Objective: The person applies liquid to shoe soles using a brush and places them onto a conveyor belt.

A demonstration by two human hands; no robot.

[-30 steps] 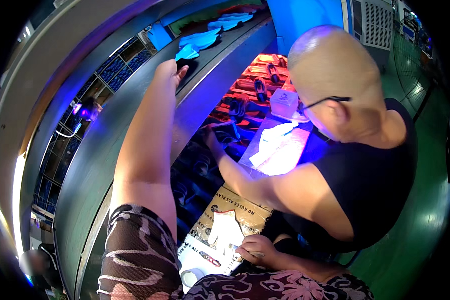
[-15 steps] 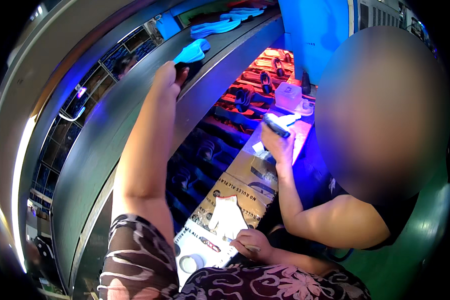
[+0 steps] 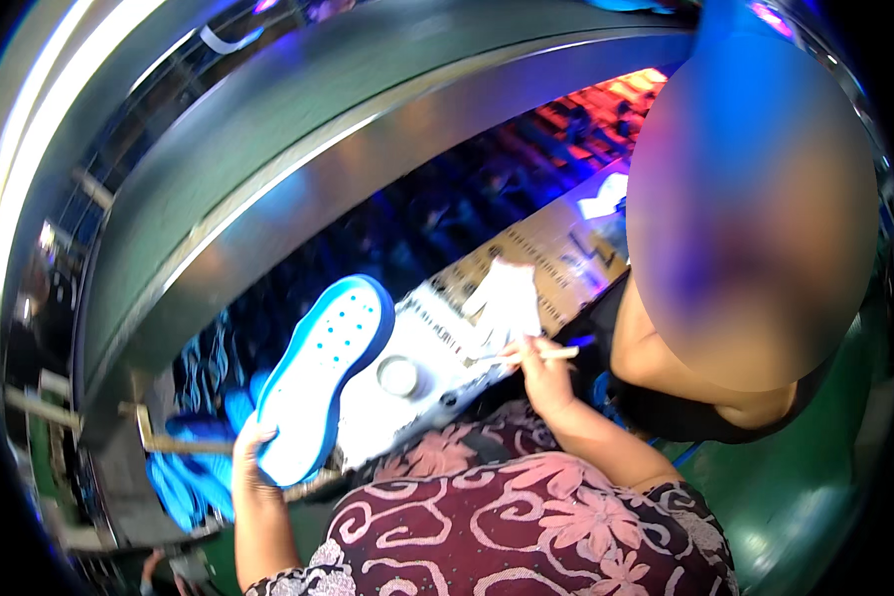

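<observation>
My left hand (image 3: pixel 253 459) grips a blue shoe sole (image 3: pixel 318 382) by its heel end. The sole's pale face with rows of small holes points up, and its toe end leans away from me. In my right hand (image 3: pixel 546 379) is a thin brush (image 3: pixel 566 353) with a pale handle, pinched between the fingers; its tip is hard to make out. A round white pot (image 3: pixel 399 375) stands on a white-covered ledge (image 3: pixel 363 422) between my hands. Just beyond my right hand lies a crumpled white cloth or glove (image 3: pixel 509 303).
A dark green conveyor belt (image 3: pixel 238 164) with a metal side curves across the far side. Below it, racks of shoes (image 3: pixel 437 209) run toward a red-lit area. Several blue soles (image 3: pixel 194 477) are heaped at the lower left. A co-worker's arm (image 3: pixel 646 348) is close on my right.
My left hand has come back from the far conveyor, bringing the blue sole down beside the pot. My right hand still holds the brush near the white cloth. The view has turned.
</observation>
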